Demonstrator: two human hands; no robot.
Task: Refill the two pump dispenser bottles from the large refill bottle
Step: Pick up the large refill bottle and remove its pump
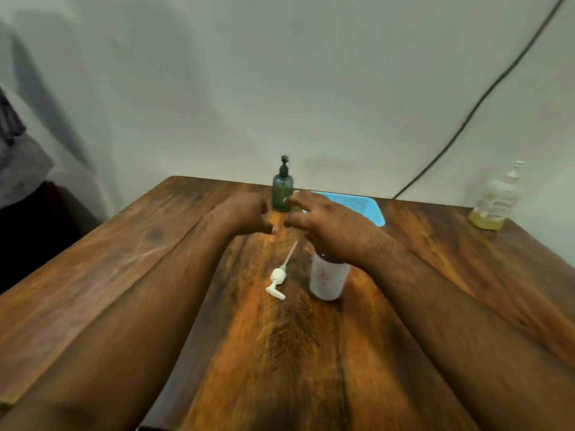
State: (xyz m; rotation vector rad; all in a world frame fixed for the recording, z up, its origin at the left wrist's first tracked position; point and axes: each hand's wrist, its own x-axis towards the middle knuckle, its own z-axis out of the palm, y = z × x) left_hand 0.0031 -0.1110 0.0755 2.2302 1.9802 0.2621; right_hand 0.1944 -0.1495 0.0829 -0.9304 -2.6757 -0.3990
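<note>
A dark green pump bottle [282, 189] with a black pump stands upright at the table's far middle. My left hand [247, 214] and my right hand [326, 223] reach toward it from either side, fingers apart, holding nothing. Under my right wrist stands a white bottle [328, 279] with no pump on it; its neck is hidden by the wrist. Its white pump head [277, 279] with a long tube lies on the wood just left of it. A large clear refill bottle [494, 200] with yellow liquid at its bottom stands at the far right.
A light blue mat [364, 206] lies flat behind my right hand near the wall. A black cable [466, 119] runs down the wall to the wooden table's [124, 259] back edge. Dark objects stand off the table's left side.
</note>
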